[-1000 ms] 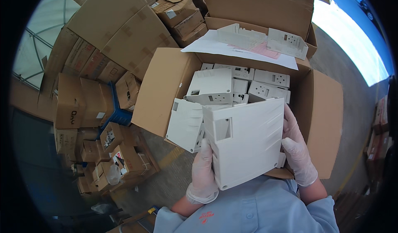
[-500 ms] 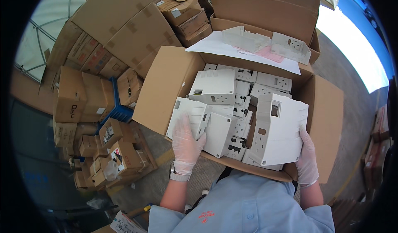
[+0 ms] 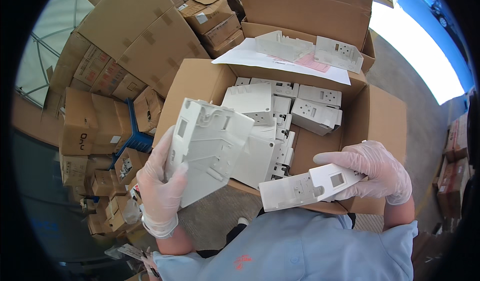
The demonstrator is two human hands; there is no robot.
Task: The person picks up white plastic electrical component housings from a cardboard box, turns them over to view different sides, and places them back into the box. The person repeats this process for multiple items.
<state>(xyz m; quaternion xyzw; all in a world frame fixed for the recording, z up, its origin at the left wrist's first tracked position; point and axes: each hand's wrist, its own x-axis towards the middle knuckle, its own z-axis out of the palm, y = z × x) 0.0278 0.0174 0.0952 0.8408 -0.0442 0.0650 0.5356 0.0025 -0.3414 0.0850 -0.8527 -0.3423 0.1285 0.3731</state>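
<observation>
In gloves, my left hand (image 3: 160,185) grips a white plastic housing (image 3: 210,148), tilted with its ribbed inside showing, over the left side of an open cardboard box (image 3: 384,126). My right hand (image 3: 375,173) is closed around another white housing (image 3: 295,192), turned edge-on with a square cutout near my fingers, above the box's front right. Inside the box, similar housings (image 3: 315,116) lie stacked, with bare cardboard showing at the right.
A white sheet (image 3: 232,56) with two translucent plastic pieces (image 3: 339,53) lies behind the box. Piled cartons (image 3: 80,123) and a blue plastic crate (image 3: 130,143) stand left, more cartons (image 3: 452,191) right. Another person's gloved hand (image 3: 150,263) shows at lower left, holding something unclear.
Both hands have lifted housings out of the box, the left raised and tilted, the right turned edge-on. More of the box bottom shows. The other person's hand has appeared.
</observation>
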